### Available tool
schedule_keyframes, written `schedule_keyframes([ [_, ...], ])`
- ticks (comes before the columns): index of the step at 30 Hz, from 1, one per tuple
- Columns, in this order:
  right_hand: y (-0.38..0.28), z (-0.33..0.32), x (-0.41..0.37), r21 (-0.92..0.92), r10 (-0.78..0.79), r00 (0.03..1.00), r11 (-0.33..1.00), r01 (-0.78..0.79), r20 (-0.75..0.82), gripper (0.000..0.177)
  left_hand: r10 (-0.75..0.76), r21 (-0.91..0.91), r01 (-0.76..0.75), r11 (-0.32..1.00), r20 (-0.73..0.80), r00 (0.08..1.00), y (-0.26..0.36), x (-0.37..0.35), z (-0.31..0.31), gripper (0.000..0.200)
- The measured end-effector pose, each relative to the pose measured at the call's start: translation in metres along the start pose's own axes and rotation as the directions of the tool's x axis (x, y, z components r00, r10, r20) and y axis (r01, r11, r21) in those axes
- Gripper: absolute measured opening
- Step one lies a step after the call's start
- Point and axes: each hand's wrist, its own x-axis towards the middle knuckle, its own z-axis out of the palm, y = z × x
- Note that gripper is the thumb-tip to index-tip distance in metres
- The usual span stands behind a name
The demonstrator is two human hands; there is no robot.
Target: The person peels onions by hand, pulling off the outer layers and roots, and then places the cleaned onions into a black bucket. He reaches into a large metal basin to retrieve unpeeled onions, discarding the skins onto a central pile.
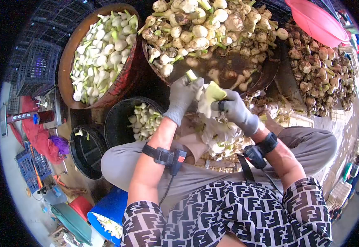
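The left hand (pixel 185 97), in a grey glove, has its fingers closed round a green stalk (pixel 191 75), whose cut end sticks up past the thumb. The right hand (pixel 238 110), gloved too, has its fingers bent and pinched on a broad pale-green leaf layer (pixel 215 91); whitish husk (pixel 206 103) hangs between the two hands. All of this is held up in the air, just off the near edge of a large round vat (pixel 158 73). Dirty, root-tufted bulbs (pixel 200 32) are heaped at the vat's far side and spill toward its left edge, while a few lie in murky brown water nearer the person. Below the hands, loose papery skins (pixel 224 138) lie over a cream crate (pixel 217 163) between the person's legs. To the left, a rusty red tub (pixel 64 78) is filled with clean white bulbs (pixel 105 57) (some keep short green stalks), and a black tub (pixel 110 117) nearer the left knee has more along its right side. A brownish pile of bulbs (pixel 321 80) spreads right of the vat, a pink basin (pixel 315 22) at its far edge. A blue bucket (pixel 118 201) with white pieces inside stands at the lower left.
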Motion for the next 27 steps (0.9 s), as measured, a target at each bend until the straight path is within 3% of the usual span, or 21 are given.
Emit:
schedule_keyframes([
  [3,-0.01,-0.023,-0.012,-0.269,-0.135,0.991,0.955,0.125,-0.018,0.014,-0.042,-0.386,0.078,0.919,0.102,0.994,0.003,-0.001,-0.009,0.022],
  [4,-0.011,-0.031,-0.019,-0.29,-0.125,0.986,0.953,0.087,-0.113,0.011,0.045,-0.377,0.006,0.926,0.125,0.991,0.007,-0.003,-0.013,0.025],
  [5,-0.01,-0.039,-0.025,-0.307,-0.116,0.971,0.95,0.048,-0.207,0.009,0.042,-0.485,0.05,0.873,0.175,0.984,0.006,-0.001,-0.017,0.026],
  [7,0.001,-0.062,-0.04,-0.116,-0.011,0.946,0.993,-0.028,-0.324,0.006,0.051,-0.671,0.152,0.726,0.272,0.961,0.004,0.001,-0.021,0.029],
  [9,-0.012,-0.085,-0.057,-0.558,-0.171,0.959,0.83,0.017,-0.225,0.004,0.083,-0.776,0.205,0.596,0.313,0.946,0.005,-0.002,-0.021,0.032],
  [11,-0.017,-0.096,-0.078,-0.81,-0.305,0.951,0.569,0.143,-0.046,0.005,0.098,-0.821,0.246,0.516,0.341,0.935,0.007,-0.001,-0.019,0.032],
  [12,-0.022,-0.092,-0.085,-0.661,-0.19,0.976,0.747,0.071,-0.111,0.006,0.037,-0.84,0.329,0.432,0.381,0.924,-0.006,0.007,-0.018,0.03],
  [13,-0.031,-0.09,-0.092,-0.478,-0.06,0.987,0.878,-0.019,-0.151,0.008,0.035,-0.836,0.245,0.492,0.301,0.953,-0.013,0.008,-0.017,0.029],
  [14,-0.037,-0.091,-0.095,-0.509,-0.179,0.983,0.85,0.14,-0.029,0.004,0.04,-0.82,0.162,0.55,0.22,0.975,-0.019,0.009,-0.016,0.028],
  [15,-0.042,-0.092,-0.098,-0.519,-0.292,0.952,0.801,0.298,0.096,0.003,-0.08,-0.795,0.216,0.566,0.208,0.975,-0.019,0.011,-0.023,0.027],
  [16,-0.048,-0.087,-0.108,-0.237,-0.053,0.998,0.971,0.041,-0.042,0.008,-0.198,-0.775,0.273,0.571,0.193,0.961,-0.017,0.013,-0.031,0.027],
  [17,-0.049,-0.087,-0.107,-0.133,0.203,0.977,0.972,-0.193,0.068,0.009,-0.204,-0.843,0.238,0.482,0.156,0.966,-0.021,0.019,-0.034,0.025],
  [18,-0.048,-0.087,-0.104,-0.054,0.428,0.882,0.903,-0.426,0.196,0.011,-0.241,-0.879,0.22,0.423,0.126,0.962,-0.017,0.017,-0.034,0.024],
  [19,-0.05,-0.087,-0.097,-0.009,0.603,0.724,0.771,-0.637,0.334,0.013,-0.276,-0.91,0.199,0.363,0.099,0.956,-0.012,0.016,-0.034,0.024],
  [20,-0.052,-0.084,-0.087,-0.566,0.631,0.672,0.738,-0.367,0.388,0.024,-0.279,-0.917,0.213,0.336,0.118,0.953,-0.008,0.017,-0.033,0.024],
  [21,-0.051,-0.075,-0.082,-0.844,0.538,0.774,0.536,-0.009,0.333,0.024,-0.282,-0.925,0.223,0.307,0.136,0.95,-0.005,0.019,-0.034,0.025],
  [22,-0.039,-0.079,-0.077,-0.856,0.481,0.826,0.517,0.004,0.294,0.023,-0.288,-0.932,0.235,0.276,0.153,0.945,0.0,0.019,-0.035,0.025],
  [23,-0.023,-0.085,-0.067,-0.868,0.418,0.871,0.497,0.016,0.256,0.023,-0.19,-0.955,0.181,0.235,0.137,0.972,0.004,0.019,-0.041,0.028],
  [24,-0.008,-0.087,-0.053,-0.796,0.393,0.903,0.596,-0.108,0.171,0.023,-0.188,-0.976,0.08,0.203,0.041,0.981,0.024,0.021,-0.05,0.028],
  [25,0.003,-0.086,-0.037,-0.692,0.382,0.921,0.686,-0.224,0.081,0.023,-0.036,-0.969,-0.007,0.245,-0.016,0.999,0.024,0.024,-0.071,0.035],
  [27,0.004,-0.085,0.008,-0.686,0.424,0.903,0.678,-0.264,0.071,0.032,0.095,-0.998,-0.047,-0.033,-0.05,0.994,0.066,0.011,-0.094,0.048],
])
